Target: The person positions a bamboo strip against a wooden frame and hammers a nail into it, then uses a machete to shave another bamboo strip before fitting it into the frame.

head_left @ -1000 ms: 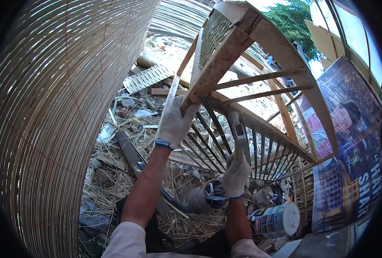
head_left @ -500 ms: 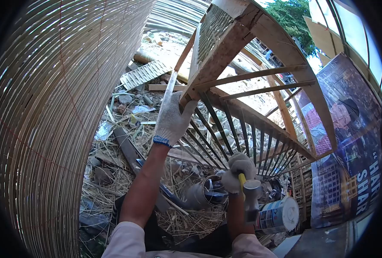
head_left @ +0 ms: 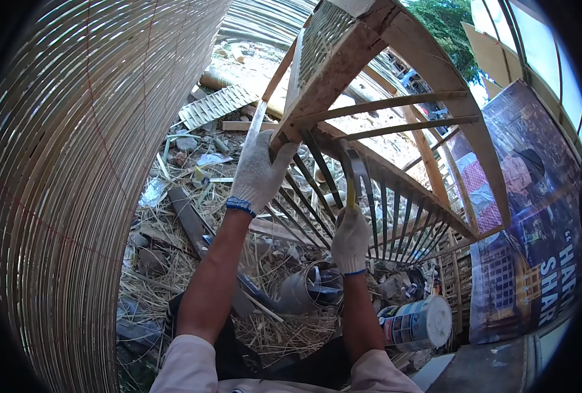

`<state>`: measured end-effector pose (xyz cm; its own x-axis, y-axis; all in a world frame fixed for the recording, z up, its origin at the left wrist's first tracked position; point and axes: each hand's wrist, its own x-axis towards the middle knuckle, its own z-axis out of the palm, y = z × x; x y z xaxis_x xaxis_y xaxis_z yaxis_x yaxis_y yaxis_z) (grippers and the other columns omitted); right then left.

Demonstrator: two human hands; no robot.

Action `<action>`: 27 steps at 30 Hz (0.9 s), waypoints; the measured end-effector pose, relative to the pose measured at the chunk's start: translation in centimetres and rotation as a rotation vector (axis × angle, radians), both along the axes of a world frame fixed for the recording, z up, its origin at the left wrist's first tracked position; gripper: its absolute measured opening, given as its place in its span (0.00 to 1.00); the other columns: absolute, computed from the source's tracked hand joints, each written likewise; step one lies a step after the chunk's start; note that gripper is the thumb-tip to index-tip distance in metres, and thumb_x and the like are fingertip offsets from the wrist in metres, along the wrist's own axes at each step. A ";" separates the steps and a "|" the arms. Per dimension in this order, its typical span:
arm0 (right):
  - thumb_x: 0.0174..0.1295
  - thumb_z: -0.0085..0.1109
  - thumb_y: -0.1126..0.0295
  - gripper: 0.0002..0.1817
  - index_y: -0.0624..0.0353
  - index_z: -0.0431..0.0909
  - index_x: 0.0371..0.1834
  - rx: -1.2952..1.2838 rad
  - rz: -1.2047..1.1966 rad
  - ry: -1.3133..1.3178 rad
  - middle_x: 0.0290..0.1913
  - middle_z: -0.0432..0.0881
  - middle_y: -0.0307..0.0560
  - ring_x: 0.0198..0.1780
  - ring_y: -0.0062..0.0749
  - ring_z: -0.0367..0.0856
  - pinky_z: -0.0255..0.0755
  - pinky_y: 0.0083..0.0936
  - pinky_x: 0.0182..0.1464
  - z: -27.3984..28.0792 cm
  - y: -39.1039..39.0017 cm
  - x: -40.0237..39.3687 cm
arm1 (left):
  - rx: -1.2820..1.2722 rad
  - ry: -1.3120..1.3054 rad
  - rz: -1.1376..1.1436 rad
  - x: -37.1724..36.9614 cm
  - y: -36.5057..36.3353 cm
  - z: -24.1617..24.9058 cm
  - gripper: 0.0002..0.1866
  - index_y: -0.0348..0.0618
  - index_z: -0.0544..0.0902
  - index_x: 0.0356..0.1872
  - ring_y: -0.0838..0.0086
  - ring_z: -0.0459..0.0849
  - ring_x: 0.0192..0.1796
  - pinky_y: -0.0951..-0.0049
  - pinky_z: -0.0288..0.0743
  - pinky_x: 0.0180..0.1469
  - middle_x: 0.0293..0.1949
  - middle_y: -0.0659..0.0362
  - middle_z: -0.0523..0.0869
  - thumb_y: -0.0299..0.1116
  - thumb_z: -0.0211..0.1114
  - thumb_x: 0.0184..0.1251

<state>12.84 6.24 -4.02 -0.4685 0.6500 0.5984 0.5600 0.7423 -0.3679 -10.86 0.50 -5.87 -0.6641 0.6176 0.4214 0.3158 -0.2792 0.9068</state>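
Observation:
My left hand [head_left: 257, 175], in a pale knitted glove with a blue cuff, grips the lower corner of a tilted wooden frame [head_left: 333, 75]. Its thumb lies on the near side, while the fingers partly disappear behind the wood. Dark thin slats [head_left: 318, 162] run down from the frame's lower rail in a row. Gloved too, my right hand [head_left: 351, 241] is closed round the yellow handle of a hammer [head_left: 356, 169]. The hammer stands upright in this view, its metal head overlapping the slats just below the rail, to the right of my left hand.
A large bamboo-strip blind [head_left: 75, 196] fills the left side. Straw and scraps cover the ground, with a dark plank [head_left: 193, 219] among them. A bucket [head_left: 304, 291] with things inside stands below, and a paint can [head_left: 422, 324] lies at right near a printed banner [head_left: 527, 216].
My right hand has swung the hammer up and away from me, from low by the paint can to the frame's lower rail. My left hand keeps its hold on the corner.

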 end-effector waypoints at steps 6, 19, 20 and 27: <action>0.70 0.62 0.62 0.11 0.59 0.77 0.40 0.144 0.454 0.264 0.24 0.77 0.53 0.25 0.57 0.79 0.67 0.47 0.28 -1.8 0.7 2.4 | 0.008 0.005 0.007 0.1 0.1 -0.3 0.27 0.35 0.78 0.61 0.68 0.85 0.46 0.63 0.79 0.52 0.43 0.52 0.86 0.52 0.64 0.81; 0.78 0.52 0.56 0.18 0.63 0.77 0.42 -0.063 -0.050 -0.046 0.26 0.79 0.56 0.28 0.56 0.82 0.68 0.47 0.30 -0.6 0.6 0.4 | -0.032 -0.025 -0.015 0.2 -0.4 0.2 0.26 0.35 0.77 0.60 0.70 0.83 0.45 0.64 0.79 0.52 0.44 0.51 0.85 0.51 0.63 0.81; 0.79 0.51 0.56 0.19 0.63 0.77 0.41 -0.106 -0.058 -0.032 0.25 0.78 0.56 0.27 0.55 0.82 0.68 0.46 0.29 0.0 -0.2 0.2 | -0.025 -0.021 0.003 -0.4 -0.4 0.5 0.26 0.35 0.77 0.60 0.70 0.83 0.45 0.64 0.79 0.52 0.44 0.51 0.85 0.51 0.63 0.81; 0.82 0.43 0.48 0.30 0.59 0.69 0.24 0.211 0.322 0.185 0.20 0.71 0.44 0.21 0.36 0.71 0.59 0.32 0.26 -1.6 0.5 1.6 | -0.026 -0.035 -0.039 0.3 -0.8 0.5 0.29 0.35 0.77 0.61 0.64 0.86 0.48 0.59 0.79 0.54 0.45 0.49 0.87 0.55 0.61 0.82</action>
